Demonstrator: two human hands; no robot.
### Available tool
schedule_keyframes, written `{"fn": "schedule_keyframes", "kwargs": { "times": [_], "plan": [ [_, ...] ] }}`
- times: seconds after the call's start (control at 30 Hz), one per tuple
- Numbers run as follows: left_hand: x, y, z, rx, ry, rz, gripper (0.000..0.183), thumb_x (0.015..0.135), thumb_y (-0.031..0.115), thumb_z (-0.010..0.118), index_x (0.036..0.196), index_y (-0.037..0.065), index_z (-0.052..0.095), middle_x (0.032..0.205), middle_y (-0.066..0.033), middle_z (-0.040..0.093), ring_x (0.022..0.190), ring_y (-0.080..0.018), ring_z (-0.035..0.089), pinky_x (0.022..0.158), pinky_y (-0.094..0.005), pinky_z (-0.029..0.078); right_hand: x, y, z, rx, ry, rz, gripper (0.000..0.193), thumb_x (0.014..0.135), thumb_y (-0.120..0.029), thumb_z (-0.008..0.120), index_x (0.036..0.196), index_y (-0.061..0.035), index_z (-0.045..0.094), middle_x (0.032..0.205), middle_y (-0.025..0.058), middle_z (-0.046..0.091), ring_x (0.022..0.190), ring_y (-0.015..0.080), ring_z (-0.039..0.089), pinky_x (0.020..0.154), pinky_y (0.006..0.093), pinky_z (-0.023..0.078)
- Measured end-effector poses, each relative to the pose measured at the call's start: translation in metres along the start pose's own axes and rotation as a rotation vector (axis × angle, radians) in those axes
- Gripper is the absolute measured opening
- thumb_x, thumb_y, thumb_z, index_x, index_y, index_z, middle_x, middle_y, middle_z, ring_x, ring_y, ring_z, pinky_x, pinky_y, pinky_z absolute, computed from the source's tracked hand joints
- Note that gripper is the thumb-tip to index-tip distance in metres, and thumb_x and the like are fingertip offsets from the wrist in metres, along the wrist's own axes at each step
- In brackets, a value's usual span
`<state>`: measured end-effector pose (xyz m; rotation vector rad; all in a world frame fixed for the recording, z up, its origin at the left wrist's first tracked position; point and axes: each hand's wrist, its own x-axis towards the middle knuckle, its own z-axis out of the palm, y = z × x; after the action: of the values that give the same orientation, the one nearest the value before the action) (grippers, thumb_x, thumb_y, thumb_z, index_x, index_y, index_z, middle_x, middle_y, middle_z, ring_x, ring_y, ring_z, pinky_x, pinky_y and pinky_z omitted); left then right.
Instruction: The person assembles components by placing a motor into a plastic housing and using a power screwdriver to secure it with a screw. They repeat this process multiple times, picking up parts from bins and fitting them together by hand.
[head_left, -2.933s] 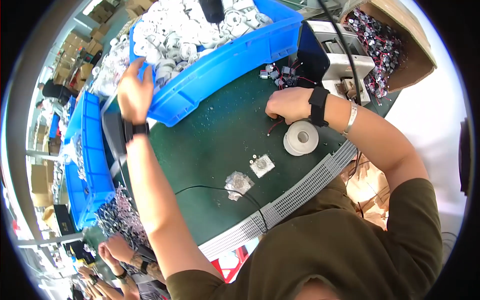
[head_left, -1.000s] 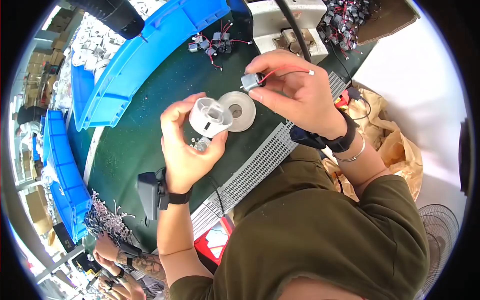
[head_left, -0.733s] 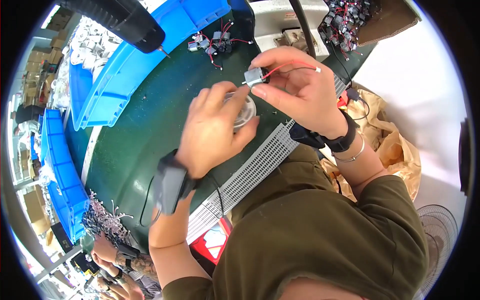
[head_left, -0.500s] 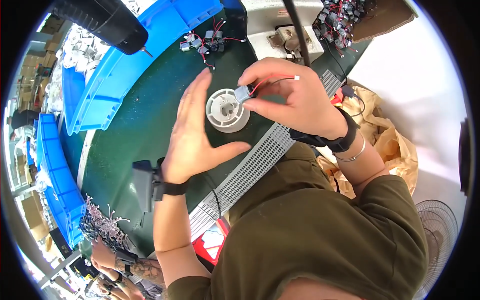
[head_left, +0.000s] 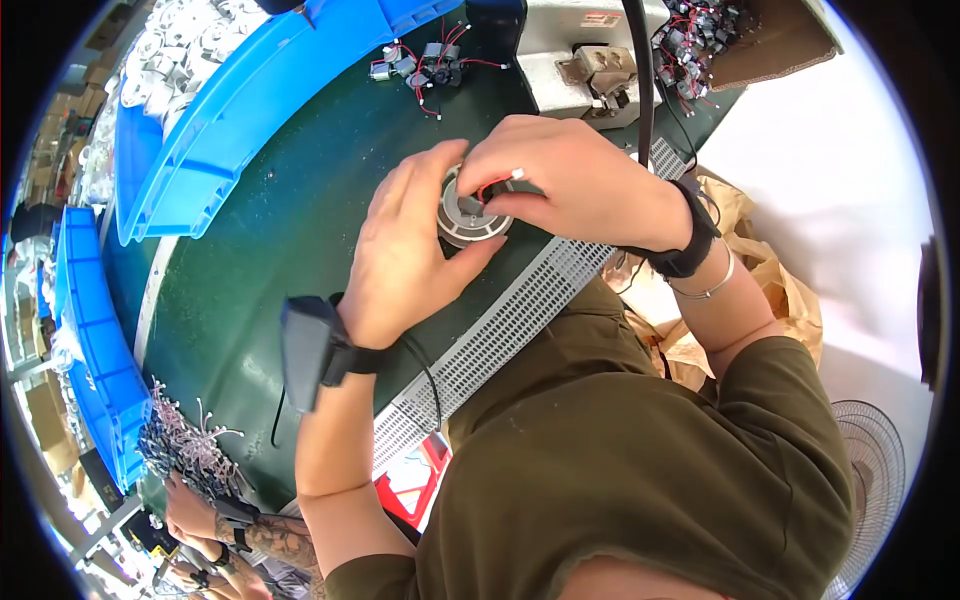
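A round white plastic housing (head_left: 468, 212) lies on the dark green table (head_left: 270, 240), between both my hands. My left hand (head_left: 405, 260) cups it from the left and below, with a black device strapped to the wrist. My right hand (head_left: 570, 185) presses down on it from the right, fingertips pinching a small part with red and black wires (head_left: 492, 186) into its centre. The part itself is mostly hidden under my fingers.
A blue bin (head_left: 230, 110) of white housings stands at the back left. Small motors with wires (head_left: 425, 65) lie by a grey machine (head_left: 580, 60). A cardboard box (head_left: 740, 40) of motors is at the back right. A perforated strip (head_left: 500, 320) edges the table. Another person's hands (head_left: 215, 515) work lower left.
My left hand fetched a white housing from the blue bin and set it on the table. My right hand has brought the wired part down into the housing's centre.
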<state>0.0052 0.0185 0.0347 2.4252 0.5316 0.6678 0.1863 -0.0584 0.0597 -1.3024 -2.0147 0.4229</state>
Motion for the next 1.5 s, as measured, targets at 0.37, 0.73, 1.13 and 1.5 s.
{"fn": "schedule_keyframes", "kwargs": {
  "times": [0.37,0.73,1.13,1.5],
  "plan": [
    [0.004,-0.007,-0.018,-0.101,-0.097,0.049,0.085,0.06,0.019,0.082,0.131,0.004,0.039,0.122,-0.0161,0.053,0.112,-0.0358,0.051,0.093,-0.0408,0.042,0.009,-0.003,-0.018,-0.341,-0.306,-0.22,0.027,0.074,-0.004,0.063,0.101,-0.0074,0.06,0.103,0.0034,0.059,0.091,0.0238,0.055,0.074,0.0339,0.048],
    [-0.007,-0.001,0.009,0.115,0.239,0.38,0.026,0.065,0.012,0.078,0.086,0.005,0.065,0.101,-0.0084,0.062,0.096,-0.0292,0.061,0.076,-0.0375,0.053,0.16,-0.036,-0.051,0.529,0.738,-0.232,0.075,0.073,-0.026,0.077,0.124,0.0108,0.037,0.102,0.0163,0.055,0.09,0.0208,0.058,0.079,0.0309,0.048],
    [-0.009,0.0,0.006,0.17,0.224,0.309,0.026,0.065,0.008,0.077,0.088,0.003,0.068,0.103,-0.0125,0.063,0.099,-0.0323,0.061,0.078,-0.0384,0.051,0.05,-0.034,-0.105,0.634,0.68,-0.14,0.015,0.076,-0.003,0.065,0.087,0.0018,0.056,0.069,0.0061,0.058,0.057,0.0145,0.058,0.052,0.0254,0.046],
    [-0.014,-0.001,0.008,0.213,0.155,0.279,0.025,0.068,0.004,0.074,0.092,0.001,0.068,0.11,-0.0132,0.061,0.102,-0.0356,0.059,0.079,-0.0394,0.052,0.012,0.007,-0.097,0.728,0.882,-0.083,0.03,0.071,0.007,0.063,0.099,0.0047,0.053,0.069,0.0065,0.059,0.055,0.0154,0.058,0.054,0.0269,0.047]
  ]
}}
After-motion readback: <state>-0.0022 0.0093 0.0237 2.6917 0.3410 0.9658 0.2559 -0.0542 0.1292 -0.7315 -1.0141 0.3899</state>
